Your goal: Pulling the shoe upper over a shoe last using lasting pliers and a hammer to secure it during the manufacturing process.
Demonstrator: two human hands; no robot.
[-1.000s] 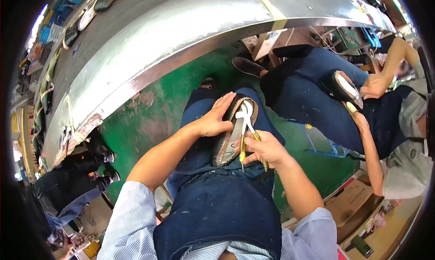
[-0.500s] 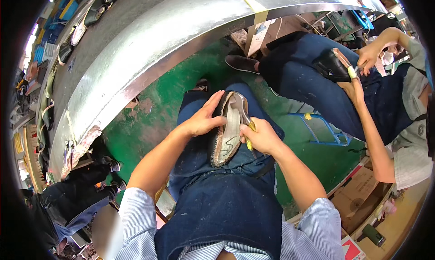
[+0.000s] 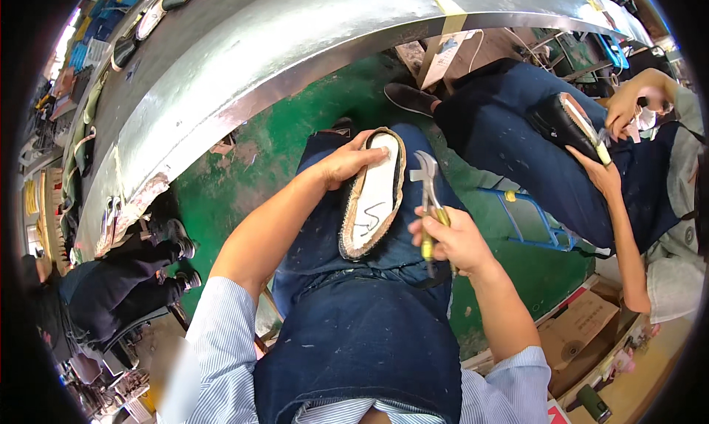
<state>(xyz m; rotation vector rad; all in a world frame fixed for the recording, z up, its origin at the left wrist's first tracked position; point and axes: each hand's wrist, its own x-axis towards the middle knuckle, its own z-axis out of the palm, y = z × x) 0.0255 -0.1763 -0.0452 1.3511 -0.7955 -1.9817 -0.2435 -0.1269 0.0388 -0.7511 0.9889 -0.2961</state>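
While the left hand (image 3: pixel 344 165) grasps the far end of a shoe (image 3: pixel 375 191), its thumb pressed on the white bottom and its other fingers mostly hidden behind the left edge, the right hand (image 3: pixel 459 239) grips a pair of pliers (image 3: pixel 426 182) by the yellow handles. The shoe lies bottom up across the wearer's lap, tilted slightly, its near end reaching into the space between the hands. A rough, stitched edge runs around the white part, which carries a dark scribbled line. Above the right hand, the metal head of the pliers points away from the body, just beside the shoe and apart from it.

Below both hands is a dark blue apron (image 3: pixel 354 339), with striped sleeves (image 3: pixel 225 324) at either side. Beyond the left hand curves a long, shiny metal table (image 3: pixel 251 69), above a worn green floor (image 3: pixel 244 169). Well to the right of the right hand sits a co-worker, whose hands hold a black shoe (image 3: pixel 555 125) on a blue-covered lap. Between the two people stands a blue metal frame (image 3: pixel 528 243). A cardboard box (image 3: pixel 583 324) lies to the right of the right forearm.
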